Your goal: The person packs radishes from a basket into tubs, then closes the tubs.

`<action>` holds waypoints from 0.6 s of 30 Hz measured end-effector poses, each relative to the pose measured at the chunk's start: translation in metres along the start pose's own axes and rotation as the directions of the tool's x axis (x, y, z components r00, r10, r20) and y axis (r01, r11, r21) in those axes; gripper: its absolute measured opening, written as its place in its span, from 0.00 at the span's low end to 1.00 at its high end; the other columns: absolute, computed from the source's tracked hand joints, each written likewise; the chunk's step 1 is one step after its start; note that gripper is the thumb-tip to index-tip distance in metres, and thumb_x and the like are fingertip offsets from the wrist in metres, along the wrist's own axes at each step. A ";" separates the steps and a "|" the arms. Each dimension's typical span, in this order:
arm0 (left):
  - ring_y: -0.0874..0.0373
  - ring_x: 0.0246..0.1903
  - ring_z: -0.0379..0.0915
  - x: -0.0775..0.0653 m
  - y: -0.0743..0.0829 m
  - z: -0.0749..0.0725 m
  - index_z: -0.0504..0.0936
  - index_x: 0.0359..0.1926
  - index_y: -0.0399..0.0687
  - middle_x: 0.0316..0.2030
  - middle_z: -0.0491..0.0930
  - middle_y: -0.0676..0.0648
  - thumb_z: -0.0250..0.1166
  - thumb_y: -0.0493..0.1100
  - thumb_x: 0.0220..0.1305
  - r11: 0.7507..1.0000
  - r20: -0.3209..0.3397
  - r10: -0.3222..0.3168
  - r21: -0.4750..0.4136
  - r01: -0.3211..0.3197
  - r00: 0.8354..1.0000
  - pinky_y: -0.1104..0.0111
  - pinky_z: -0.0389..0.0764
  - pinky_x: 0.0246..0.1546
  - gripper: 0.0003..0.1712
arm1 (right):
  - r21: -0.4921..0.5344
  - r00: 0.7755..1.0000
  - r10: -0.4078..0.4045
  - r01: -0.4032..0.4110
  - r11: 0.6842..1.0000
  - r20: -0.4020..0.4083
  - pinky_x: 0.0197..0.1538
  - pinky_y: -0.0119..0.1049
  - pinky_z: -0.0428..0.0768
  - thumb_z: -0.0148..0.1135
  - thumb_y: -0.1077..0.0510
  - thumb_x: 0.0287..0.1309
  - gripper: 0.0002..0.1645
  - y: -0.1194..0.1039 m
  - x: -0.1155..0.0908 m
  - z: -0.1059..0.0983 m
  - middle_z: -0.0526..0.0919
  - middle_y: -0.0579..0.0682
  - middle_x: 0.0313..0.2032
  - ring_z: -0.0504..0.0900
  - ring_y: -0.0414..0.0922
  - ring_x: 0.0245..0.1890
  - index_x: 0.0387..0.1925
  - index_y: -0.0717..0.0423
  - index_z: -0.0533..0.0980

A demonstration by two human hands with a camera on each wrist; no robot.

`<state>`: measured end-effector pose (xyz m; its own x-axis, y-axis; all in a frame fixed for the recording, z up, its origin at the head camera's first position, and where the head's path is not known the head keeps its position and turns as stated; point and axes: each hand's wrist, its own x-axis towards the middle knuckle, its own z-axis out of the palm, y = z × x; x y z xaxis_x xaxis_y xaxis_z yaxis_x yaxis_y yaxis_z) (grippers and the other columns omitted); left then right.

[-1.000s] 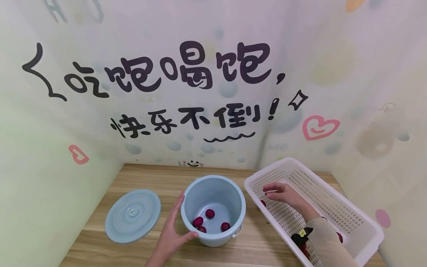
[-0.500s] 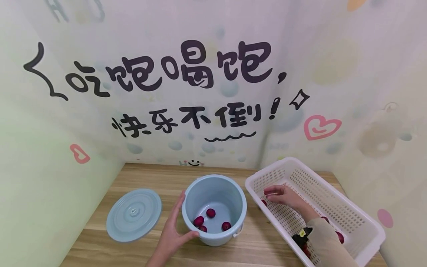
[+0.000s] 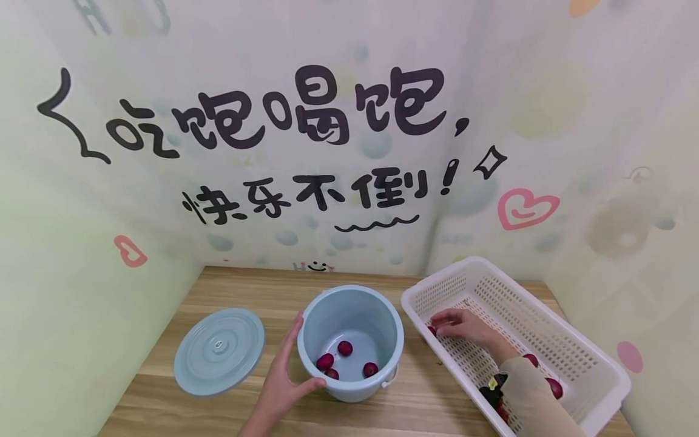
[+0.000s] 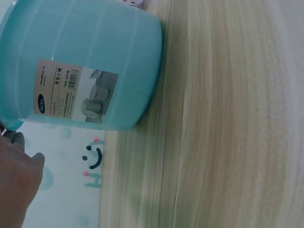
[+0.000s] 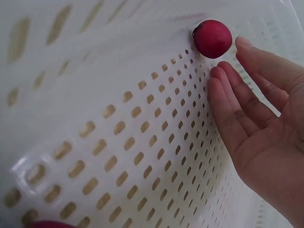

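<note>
My left hand (image 3: pixel 281 376) rests on the left side of a light blue bucket (image 3: pixel 349 303), fingers along its outer wall and thumb at the front rim. Several dark red plums (image 3: pixel 344 348) lie on the bucket's bottom. In the left wrist view the bucket (image 4: pixel 137 61) shows a printed label, and the left hand (image 4: pixel 19 180) is partly in frame. My right hand (image 3: pixel 466 328) reaches into a white perforated basket (image 3: pixel 546 321). In the right wrist view, the parted fingers of the right hand (image 5: pixel 261 109) are close to a plum (image 5: pixel 213 39) by the basket wall, apart from it.
A round blue lid (image 3: pixel 219 352) lies on the wooden table (image 3: pixel 262 285) left of the bucket. More plums (image 3: pixel 554 388) are in the basket near the right forearm. A black device (image 3: pixel 494 388) with a yellow mark sits under the right wrist. Printed walls enclose the table.
My right hand has dipped lower towards the plum at the basket's left wall. More plums show beside the right sleeve. The left hand and the bucket stay in place.
</note>
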<state>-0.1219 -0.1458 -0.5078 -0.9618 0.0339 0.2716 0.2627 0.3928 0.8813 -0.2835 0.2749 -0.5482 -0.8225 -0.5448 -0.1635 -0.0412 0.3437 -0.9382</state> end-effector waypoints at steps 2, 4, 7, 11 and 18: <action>0.80 0.73 0.40 0.000 0.000 0.000 0.51 0.79 0.58 0.79 0.50 0.49 0.83 0.41 0.40 1.000 0.000 -0.006 0.001 0.006 1.000 0.34 0.56 0.69 0.68 | -0.014 1.000 -0.011 0.011 1.000 0.010 0.46 0.23 0.81 0.64 0.64 0.63 0.25 0.000 0.000 0.001 0.81 0.73 0.51 0.83 0.34 0.44 0.58 0.75 0.72; 0.79 0.73 0.41 0.000 0.000 0.000 0.51 0.79 0.58 0.79 0.50 0.49 0.83 0.41 0.40 1.000 0.000 -0.006 0.000 0.006 1.000 0.34 0.56 0.69 0.68 | -0.021 0.999 -0.026 0.026 0.999 0.025 0.46 0.23 0.81 0.64 0.65 0.63 0.25 0.000 0.000 0.002 0.81 0.73 0.51 0.83 0.34 0.44 0.57 0.76 0.72; 0.79 0.73 0.41 -0.001 0.000 0.000 0.51 0.79 0.60 0.79 0.50 0.50 0.83 0.41 0.41 1.000 0.001 -0.014 -0.002 0.014 1.000 0.34 0.56 0.69 0.68 | -0.035 0.999 -0.025 0.026 0.999 0.037 0.47 0.23 0.81 0.65 0.64 0.62 0.26 0.000 0.000 0.003 0.82 0.71 0.51 0.84 0.34 0.45 0.58 0.76 0.72; 0.78 0.73 0.41 -0.001 0.000 0.000 0.51 0.79 0.63 0.79 0.50 0.53 0.83 0.40 0.41 1.000 0.002 -0.025 -0.004 0.025 1.000 0.33 0.56 0.70 0.68 | -0.085 0.999 -0.005 0.008 0.996 0.035 0.47 0.23 0.81 0.67 0.62 0.61 0.26 -0.003 0.000 0.004 0.83 0.67 0.51 0.84 0.38 0.46 0.57 0.73 0.74; 0.73 0.75 0.42 -0.001 0.000 0.000 0.51 0.78 0.67 0.79 0.50 0.54 0.83 0.41 0.41 0.999 0.001 -0.038 0.005 0.038 0.999 0.34 0.56 0.70 0.68 | -0.149 0.999 -0.023 0.029 0.988 0.044 0.47 0.23 0.81 0.69 0.61 0.59 0.25 -0.004 0.002 0.006 0.84 0.66 0.50 0.84 0.46 0.48 0.55 0.71 0.77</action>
<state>-0.1207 -0.1458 -0.5084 -0.9712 0.0202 0.2376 0.2257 0.3984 0.8890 -0.2820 0.2682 -0.5467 -0.7958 -0.5852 -0.1555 -0.1489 0.4380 -0.8866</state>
